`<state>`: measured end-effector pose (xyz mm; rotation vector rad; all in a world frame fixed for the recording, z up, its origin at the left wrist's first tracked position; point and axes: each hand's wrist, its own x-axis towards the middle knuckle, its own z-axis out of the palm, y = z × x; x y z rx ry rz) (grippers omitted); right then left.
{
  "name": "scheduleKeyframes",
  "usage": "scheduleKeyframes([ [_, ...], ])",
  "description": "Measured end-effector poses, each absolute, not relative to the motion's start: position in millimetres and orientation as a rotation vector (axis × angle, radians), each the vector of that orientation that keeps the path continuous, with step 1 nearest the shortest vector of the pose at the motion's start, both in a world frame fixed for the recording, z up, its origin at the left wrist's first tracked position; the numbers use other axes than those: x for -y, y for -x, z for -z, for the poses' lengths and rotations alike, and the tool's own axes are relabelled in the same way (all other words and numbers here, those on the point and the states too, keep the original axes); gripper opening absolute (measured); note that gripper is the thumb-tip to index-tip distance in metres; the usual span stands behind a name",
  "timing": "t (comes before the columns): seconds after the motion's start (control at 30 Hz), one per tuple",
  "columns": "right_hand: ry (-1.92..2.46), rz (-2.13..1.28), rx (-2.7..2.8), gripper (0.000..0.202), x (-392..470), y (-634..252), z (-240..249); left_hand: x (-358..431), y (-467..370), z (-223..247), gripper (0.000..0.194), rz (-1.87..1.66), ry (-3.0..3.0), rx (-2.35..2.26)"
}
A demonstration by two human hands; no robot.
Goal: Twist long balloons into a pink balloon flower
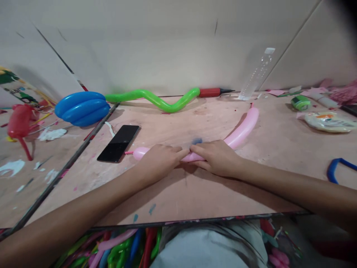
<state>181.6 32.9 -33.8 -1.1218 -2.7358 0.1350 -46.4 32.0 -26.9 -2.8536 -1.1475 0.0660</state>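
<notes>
A long pink balloon (242, 130) lies across the table in front of me, its right part curving up toward the back. Its left end, with a thin reddish tip, pokes out past my left hand (164, 160). The fingers of that hand are wrapped over the balloon. Close beside it, my right hand (214, 156) grips the same balloon near its middle, thumb below and fingers on top. Both hands almost meet there, and they hide much of the balloon's left half. A black phone (118, 143) rests just left of the balloon's tip.
At the back lie a green wavy balloon (167, 107), a red pump (209, 92) and a clear bottle (256, 76). Left are a blue bundled balloon (83, 108) and a red one (21, 121). Right are a plastic packet (329, 122) and a blue loop (333, 169). Several balloons hang below the edge.
</notes>
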Motion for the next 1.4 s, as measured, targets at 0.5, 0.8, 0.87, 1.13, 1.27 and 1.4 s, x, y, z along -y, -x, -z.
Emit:
scheduleKeyframes([
  [0.5, 1.337, -0.004, 2.666, 0.031, -40.8, -210.4, 24.1, -33.2, 51.4, 15.9, 0.034, 0.133, 2.764, 1.418],
  [0.8, 1.287, 0.046, 2.694, 0.032, -41.7, -218.1, 21.5, -39.3, 53.9, 30.2, 0.018, -0.03, 2.756, 1.257],
  [0.87, 1.256, 0.031, 2.701, 0.032, -41.4, -218.9, 20.5, -40.7, 54.4, 31.4, 0.017, -0.035, 2.75, 1.219],
  [1.13, 1.274, 0.006, 2.695, 0.022, -43.6, -220.8, 21.8, -38.9, 53.2, 20.2, 0.034, 0.112, 2.721, 1.28],
  [1.27, 1.383, 0.045, 2.718, 0.014, -48.6, -228.6, 17.1, -39.1, 57.4, 17.3, 0.035, 0.111, 2.691, 1.365],
  [1.4, 1.565, -0.06, 2.732, 0.012, -57.4, -246.2, 6.3, -41.5, 62.1, 17.1, 0.04, 0.102, 2.657, 1.398],
])
